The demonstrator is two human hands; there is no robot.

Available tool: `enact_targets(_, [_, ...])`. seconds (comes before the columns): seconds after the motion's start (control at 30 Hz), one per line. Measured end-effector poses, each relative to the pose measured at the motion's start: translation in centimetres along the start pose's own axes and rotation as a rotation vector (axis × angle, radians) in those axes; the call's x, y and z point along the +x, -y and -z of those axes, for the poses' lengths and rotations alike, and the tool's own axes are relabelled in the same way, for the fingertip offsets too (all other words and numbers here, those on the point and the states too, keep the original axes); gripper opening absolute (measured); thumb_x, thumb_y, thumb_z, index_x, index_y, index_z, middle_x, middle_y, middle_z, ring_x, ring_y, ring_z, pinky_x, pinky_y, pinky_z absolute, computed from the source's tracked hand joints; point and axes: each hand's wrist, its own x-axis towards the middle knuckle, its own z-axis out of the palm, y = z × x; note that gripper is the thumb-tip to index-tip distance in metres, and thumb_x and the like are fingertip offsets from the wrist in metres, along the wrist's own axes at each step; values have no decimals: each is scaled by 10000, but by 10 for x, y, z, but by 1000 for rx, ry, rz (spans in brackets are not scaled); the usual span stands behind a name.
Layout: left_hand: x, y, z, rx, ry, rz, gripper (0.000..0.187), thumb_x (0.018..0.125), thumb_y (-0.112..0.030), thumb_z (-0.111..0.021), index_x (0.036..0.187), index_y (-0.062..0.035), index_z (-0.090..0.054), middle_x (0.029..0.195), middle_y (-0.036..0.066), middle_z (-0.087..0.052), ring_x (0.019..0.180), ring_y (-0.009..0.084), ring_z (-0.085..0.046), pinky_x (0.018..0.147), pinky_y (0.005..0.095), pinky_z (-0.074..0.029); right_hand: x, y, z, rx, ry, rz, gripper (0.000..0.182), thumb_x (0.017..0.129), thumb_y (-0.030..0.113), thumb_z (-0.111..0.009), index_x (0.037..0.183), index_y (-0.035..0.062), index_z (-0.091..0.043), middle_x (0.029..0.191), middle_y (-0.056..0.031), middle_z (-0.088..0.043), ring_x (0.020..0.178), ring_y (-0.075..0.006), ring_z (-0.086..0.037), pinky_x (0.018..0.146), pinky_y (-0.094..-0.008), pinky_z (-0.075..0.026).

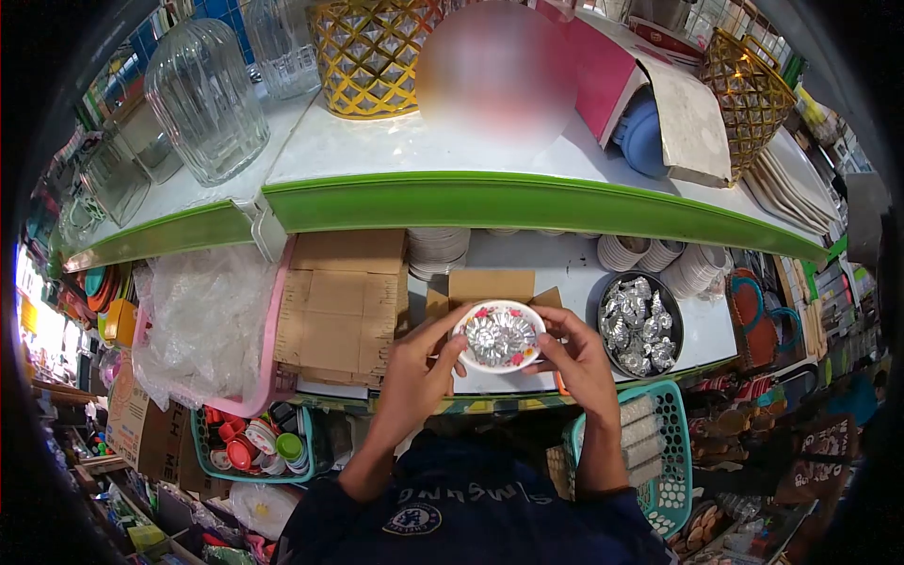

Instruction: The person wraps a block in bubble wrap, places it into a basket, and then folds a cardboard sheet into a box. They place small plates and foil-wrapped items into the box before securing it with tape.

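Note:
A small white bowl with a red and yellow flower pattern is held in front of my chest, its opening turned toward me. Shiny fluted silver foil shapes show inside it. My left hand grips the bowl's left side, thumb near the rim. On the opposite side, my right hand pinches the rim between thumb and fingers. Behind the bowl stands an open cardboard box, partly hidden. To the right, a dark round pan contains several crumpled silver foil pieces.
Overhead, a green-edged shelf carries glass jars and gold baskets. Flattened cardboard and a pink tub sit left. Teal baskets flank me below. Stacked white dishes line the lower shelf's back.

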Motion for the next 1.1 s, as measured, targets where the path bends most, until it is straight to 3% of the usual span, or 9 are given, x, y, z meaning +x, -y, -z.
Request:
enact_targets(0.07, [9, 2, -1, 92, 10, -141, 363, 990, -42, -521, 1350, -8, -543, 914, 68, -633, 677, 67, -572, 451, 203, -452, 7, 3, -3, -23, -31, 16, 338, 954, 76, -606, 1269, -30, -543, 1092, -112, -635, 923, -142, -650, 700, -278, -631])
enact_targets(0.3, [30, -2, -12, 183, -53, -72, 355, 951, -72, -598, 1301, -20, -586, 788, 59, -630, 604, 59, -557, 475, 231, -454, 29, 7, -10, -301, -153, 67, 305, 907, 135, -693, 1141, -42, -611, 965, -128, -710, 812, -140, -686, 634, -259, -594])
enact_targets(0.4, [39, 2, -15, 380, -125, -158, 368, 903, -101, -667, 1253, -9, -604, 786, 100, -653, 583, 54, -553, 497, 266, -472, 37, 9, -11, -455, -195, 74, 288, 870, 136, -730, 1070, -46, -632, 910, -150, -721, 788, -155, -699, 632, -273, -574])
enact_targets(0.57, [51, 17, -19, 447, -195, -281, 374, 850, -98, -716, 1195, -1, -608, 935, 207, -695, 733, 183, -674, 659, 325, -533, 45, 10, -11, -663, -225, 106, 285, 814, 136, -769, 991, -45, -637, 887, -168, -713, 765, -203, -706, 674, -312, -562])
enact_targets(0.77, [51, 24, -21, 532, -191, -258, 393, 832, -91, -717, 1195, -18, -584, 1029, 236, -660, 928, 358, -671, 808, 403, -526, 49, -6, -4, -660, -187, 91, 309, 794, 139, -786, 1001, -35, -635, 896, -164, -702, 774, -225, -700, 668, -326, -555])
enact_targets(0.9, [49, 23, -24, 572, -198, -247, 387, 828, -86, -703, 1192, -28, -585, 1071, 239, -636, 966, 410, -638, 829, 440, -515, 50, -10, -2, -753, -161, 124, 320, 794, 104, -790, 1010, -46, -607, 888, -141, -705, 747, -164, -706, 646, -292, -573])
enact_targets(1.0, [50, 30, -24, 662, -187, -272, 395, 828, -98, -695, 1199, -25, -581, 1104, 238, -622, 974, 431, -621, 833, 458, -508, 50, -13, -3, -824, -145, 88, 342, 789, 98, -785, 1057, -30, -615, 883, -143, -700, 764, -193, -701, 675, -301, -568])
enact_targets(1.07, [50, 33, -24, 720, -139, -237, 432, 824, -117, -695, 1224, -19, -564, 1120, 226, -612, 1009, 438, -603, 843, 466, -500, 49, -18, -3, -795, -155, 95, 353, 782, 134, -780, 1065, -22, -637, 918, -188, -690, 790, -292, -683, 720, -368, -539])
enact_targets(1.1, [50, 35, -25, 720, -137, -235, 432, 824, -117, -695, 1224, -19, -564, 1120, 226, -612, 1009, 438, -603, 843, 466, -500, 48, -22, -2, -795, -155, 94, 353, 782, 134, -780, 1065, -22, -637, 918, -188, -690, 790, -292, -683, 720, -368, -539])
